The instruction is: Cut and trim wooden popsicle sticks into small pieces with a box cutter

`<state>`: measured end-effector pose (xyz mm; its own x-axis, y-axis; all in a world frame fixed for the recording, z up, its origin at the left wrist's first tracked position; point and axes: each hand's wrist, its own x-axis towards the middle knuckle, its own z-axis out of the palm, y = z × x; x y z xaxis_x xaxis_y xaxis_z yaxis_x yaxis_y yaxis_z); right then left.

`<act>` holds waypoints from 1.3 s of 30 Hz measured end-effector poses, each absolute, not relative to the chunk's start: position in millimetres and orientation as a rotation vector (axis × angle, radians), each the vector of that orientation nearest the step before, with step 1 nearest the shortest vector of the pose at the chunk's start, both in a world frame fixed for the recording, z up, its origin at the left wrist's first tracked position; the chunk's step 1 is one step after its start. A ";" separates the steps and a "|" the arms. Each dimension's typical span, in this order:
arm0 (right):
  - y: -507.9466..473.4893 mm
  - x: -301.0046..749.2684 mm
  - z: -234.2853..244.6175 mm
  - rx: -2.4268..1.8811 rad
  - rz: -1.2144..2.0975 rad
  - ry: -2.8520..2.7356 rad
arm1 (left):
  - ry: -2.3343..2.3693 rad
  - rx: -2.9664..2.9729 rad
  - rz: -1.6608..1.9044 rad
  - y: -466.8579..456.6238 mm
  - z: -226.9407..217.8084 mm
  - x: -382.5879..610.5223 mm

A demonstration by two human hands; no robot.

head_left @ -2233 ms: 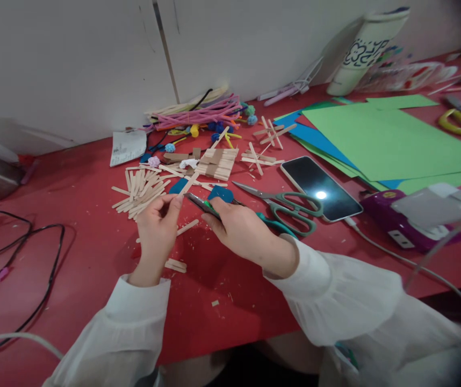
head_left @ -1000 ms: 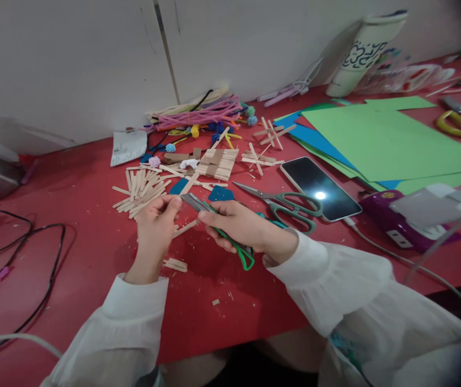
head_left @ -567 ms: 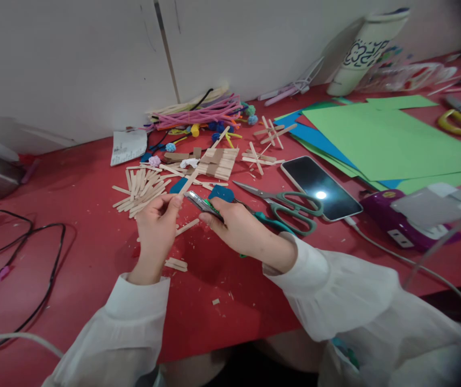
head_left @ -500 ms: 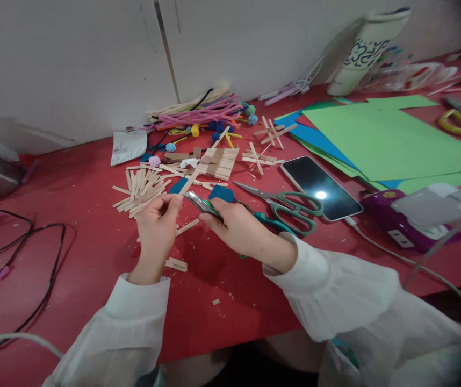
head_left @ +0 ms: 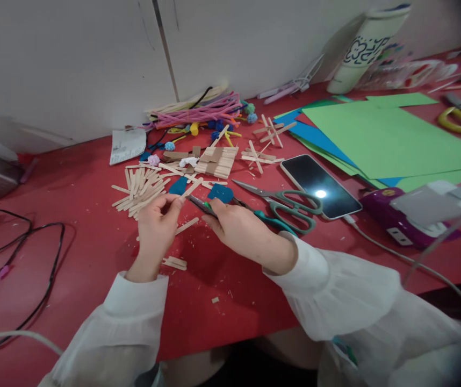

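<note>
My left hand point(head_left: 158, 226) pinches a wooden craft stick point(head_left: 192, 188) between thumb and fingertips, its free end slanting up and right. In my right hand point(head_left: 236, 228) is a utility knife point(head_left: 200, 204), its blade end close to the stick by my left fingertips; I cannot tell whether the blade touches it. A heap of loose craft sticks point(head_left: 142, 188) lies just beyond my left hand. Past the knife sit blue pieces point(head_left: 220, 193) and a panel of joined sticks point(head_left: 216, 162). Small wood chips are scattered on the red table point(head_left: 222, 279).
Grey-green scissors point(head_left: 290, 208) and a phone point(head_left: 321, 187) lie right of my right hand. Crossed sticks point(head_left: 258, 157), pipe cleaners point(head_left: 198, 112) and green paper sheets point(head_left: 383, 140) are farther back. A purple power strip point(head_left: 391, 217) stands right; a black cable point(head_left: 29, 269) curls left.
The knife has turned slightly, its blade face now darker. The stick in my left hand shows a shorter length past my fingers. Both hands stay in nearly the same place.
</note>
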<state>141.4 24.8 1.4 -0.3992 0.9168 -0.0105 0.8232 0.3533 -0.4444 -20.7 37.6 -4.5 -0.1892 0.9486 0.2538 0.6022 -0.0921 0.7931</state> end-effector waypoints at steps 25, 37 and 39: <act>31.1 139.1 3.2 -1.077 1.971 -1.255 | 1.675 1.358 1.371 42.3 -13.7 -17.9; 28.5 140.2 2.5 -1.403 0.999 -1.975 | 1.675 1.281 1.435 39.8 -13.0 -13.7; 29.0 139.3 2.5 -1.428 0.949 -2.018 | 1.676 1.283 1.442 39.6 -13.6 -13.7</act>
<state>139.3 29.0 2.5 -0.3340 0.9426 -0.0027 0.6030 0.2115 -0.7692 -13.7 39.6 -13.6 -0.3714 0.9152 0.1568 0.2916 -0.0454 0.9555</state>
